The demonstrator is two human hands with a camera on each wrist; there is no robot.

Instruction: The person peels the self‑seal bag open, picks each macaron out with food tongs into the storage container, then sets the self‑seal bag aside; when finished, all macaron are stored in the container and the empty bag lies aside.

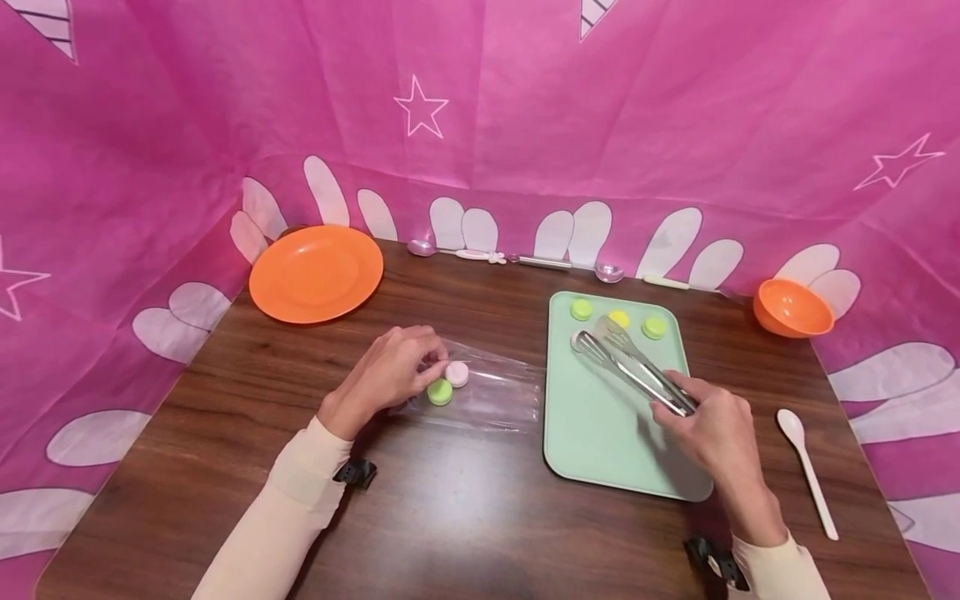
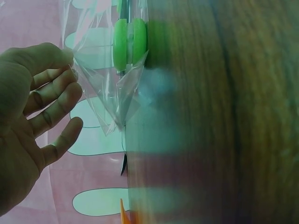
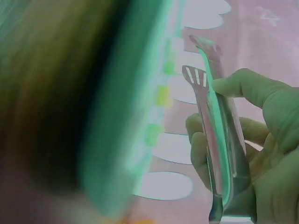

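My left hand (image 1: 397,367) pinches the edge of a clear plastic bag (image 1: 498,400) between thumb and forefinger, the other fingers loosely bent. Inside the bag, a green macaron (image 1: 439,392) and a pale pink macaron (image 1: 457,374) lie close to my fingertips. In the left wrist view, the green macaron (image 2: 130,45) stands out through the plastic. Metal tongs (image 1: 637,381) are gripped in my right hand (image 1: 723,429), their slotted ends apart above a mint-green tray (image 1: 592,442). Along the tray's far side sit two green macarons (image 1: 581,309) and a yellow macaron (image 1: 618,320); one pale piece is partly hidden by the tongs.
An orange plate (image 1: 317,273) lies at the back left, and an orange bowl (image 1: 793,308) stands at the back right. Right of the tray is a white spoon (image 1: 806,467). Several utensils, including a ladle (image 1: 608,272), line the back edge against a pink cloth (image 1: 495,108).
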